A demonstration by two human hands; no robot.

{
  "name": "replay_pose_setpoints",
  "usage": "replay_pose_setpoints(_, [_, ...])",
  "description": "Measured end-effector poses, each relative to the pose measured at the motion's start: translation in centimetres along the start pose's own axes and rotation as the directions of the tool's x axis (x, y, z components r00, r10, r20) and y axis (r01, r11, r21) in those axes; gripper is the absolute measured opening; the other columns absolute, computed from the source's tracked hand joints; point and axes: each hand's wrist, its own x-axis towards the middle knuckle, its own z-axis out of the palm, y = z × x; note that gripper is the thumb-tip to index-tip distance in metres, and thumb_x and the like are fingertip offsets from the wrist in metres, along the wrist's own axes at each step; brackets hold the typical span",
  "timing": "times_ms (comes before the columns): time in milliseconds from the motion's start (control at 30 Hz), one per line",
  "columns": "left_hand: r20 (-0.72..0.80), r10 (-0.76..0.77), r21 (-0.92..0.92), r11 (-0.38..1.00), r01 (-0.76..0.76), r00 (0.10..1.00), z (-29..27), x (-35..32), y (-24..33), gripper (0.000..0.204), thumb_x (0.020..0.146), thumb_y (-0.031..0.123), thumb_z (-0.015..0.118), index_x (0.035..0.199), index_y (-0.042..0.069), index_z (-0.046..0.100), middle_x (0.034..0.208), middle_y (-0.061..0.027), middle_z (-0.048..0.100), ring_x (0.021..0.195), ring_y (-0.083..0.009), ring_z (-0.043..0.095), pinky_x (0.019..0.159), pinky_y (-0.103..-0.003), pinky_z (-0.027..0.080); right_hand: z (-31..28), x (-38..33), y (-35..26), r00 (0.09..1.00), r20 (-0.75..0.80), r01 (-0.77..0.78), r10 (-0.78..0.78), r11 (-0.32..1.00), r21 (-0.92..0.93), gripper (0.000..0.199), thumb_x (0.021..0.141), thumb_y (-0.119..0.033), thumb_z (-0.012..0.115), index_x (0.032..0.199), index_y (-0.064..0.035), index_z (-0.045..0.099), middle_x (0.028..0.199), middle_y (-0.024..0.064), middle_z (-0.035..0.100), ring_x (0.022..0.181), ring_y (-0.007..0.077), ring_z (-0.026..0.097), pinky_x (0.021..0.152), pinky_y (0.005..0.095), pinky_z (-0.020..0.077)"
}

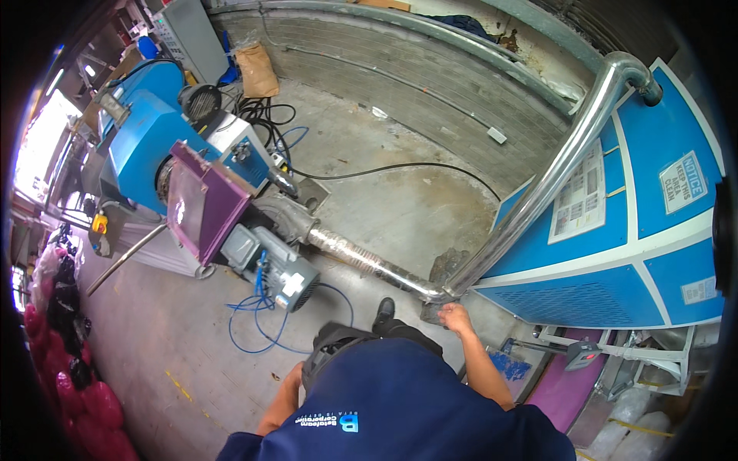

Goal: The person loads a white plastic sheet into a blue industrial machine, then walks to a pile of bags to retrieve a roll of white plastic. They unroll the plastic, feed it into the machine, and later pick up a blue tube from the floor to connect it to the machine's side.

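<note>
My right hand (455,317) is in front of me with its fingers curled in, and no object shows in it. In the picture it lies just below the elbow of a shiny metal duct (377,269); whether they touch I cannot tell. Low beside my thigh hangs my left hand (291,376), its fingers mostly hidden. Ahead to the left stands a blue machine (142,150) with a purple guard (201,206) and a grey electric motor (286,280). The duct links this side to an upright pipe (538,192) at a large blue cabinet (584,261).
Blue hoses (257,326) loop over the concrete floor near my feet. A black cable (400,165) crosses toward the cabinet. Pink and black wrapped bundles (69,346) line the left edge. A brown paper sack (256,71) leans by the brick wall (400,77). A metal rod (127,259) sticks out low.
</note>
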Motion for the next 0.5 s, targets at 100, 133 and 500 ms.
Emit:
replay_pose_setpoints(100, [-0.048,-0.07,0.288,0.954,0.081,0.996,2.4,3.7,4.9,0.03,0.087,0.028,0.064,0.109,0.008,0.069,0.103,-0.0096,0.067,0.086,-0.0228,0.065,0.069,-0.042,0.052,-4.5,2.2,-3.4,0.98,-0.071,0.19,-0.187,0.982,0.024,0.043,0.082,-0.011,0.071,0.123,-0.0005,0.059,0.089,0.0104,0.07,0.073,0.0168,0.066,0.062,0.0316,0.0506])
replay_pose_setpoints(133, [-0.061,-0.119,0.356,0.925,0.133,0.991,2.9,5.7,7.6,0.031,0.087,0.029,0.064,0.109,0.007,0.069,0.104,-0.0098,0.066,0.086,-0.023,0.065,0.069,-0.042,0.052,-5.8,2.5,-5.8,0.966,-0.098,0.238,-0.239,0.971,-0.023,0.046,0.082,-0.013,0.071,0.125,-0.0026,0.058,0.093,0.0125,0.07,0.079,0.0185,0.067,0.068,0.0323,0.0518])
replay_pose_setpoints(500, [-0.085,0.015,0.587,0.808,0.038,0.996,5.7,18.7,31.6,0.038,0.087,0.036,0.065,0.111,0.007,0.068,0.109,-0.0119,0.065,0.09,-0.0245,0.065,0.069,-0.044,0.054,-14.3,6.4,-24.3,0.776,-0.253,0.566,-0.577,0.815,-0.124,0.06,0.082,-0.02,0.075,0.137,-0.012,0.052,0.112,0.017,0.065,0.096,0.0226,0.065,0.083,0.0337,0.0518])
